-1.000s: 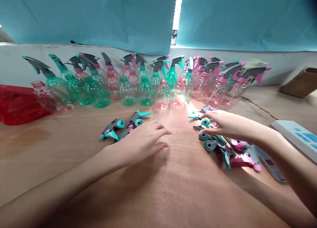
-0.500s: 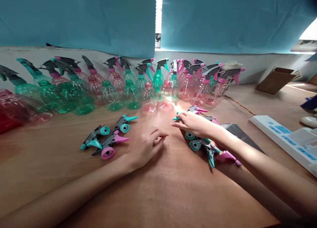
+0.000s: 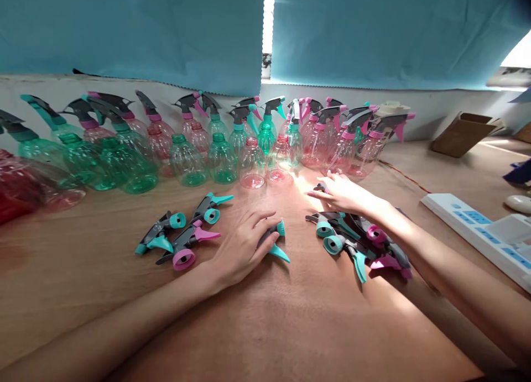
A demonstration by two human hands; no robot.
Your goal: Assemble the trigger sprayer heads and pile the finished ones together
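My left hand (image 3: 244, 244) is closed around a grey spray trigger head (image 3: 279, 250) with a teal collar and lever, low over the table in the middle. Its nozzle end is hidden under my fingers. Farther right, my right hand (image 3: 342, 194) has its fingers curled on another spray head (image 3: 320, 188); only a dark bit of it shows. Below that hand lies a pile of spray heads (image 3: 332, 244), teal and pink. To the left of my left hand rest several more spray heads (image 3: 185, 258), one of them with a pink collar.
Along the wall stand rows of clear green bottles (image 3: 193, 166) and pink bottles (image 3: 252, 169), some with spray heads on, some with bare necks. A white power strip (image 3: 468, 221) lies at the right, with a cardboard box (image 3: 456, 133) behind it. Blue curtains (image 3: 133, 33) hang above.
A teal spray head is now in my left hand, which was empty before. My right hand has moved right and away from me, from the teal lever to another spray head.
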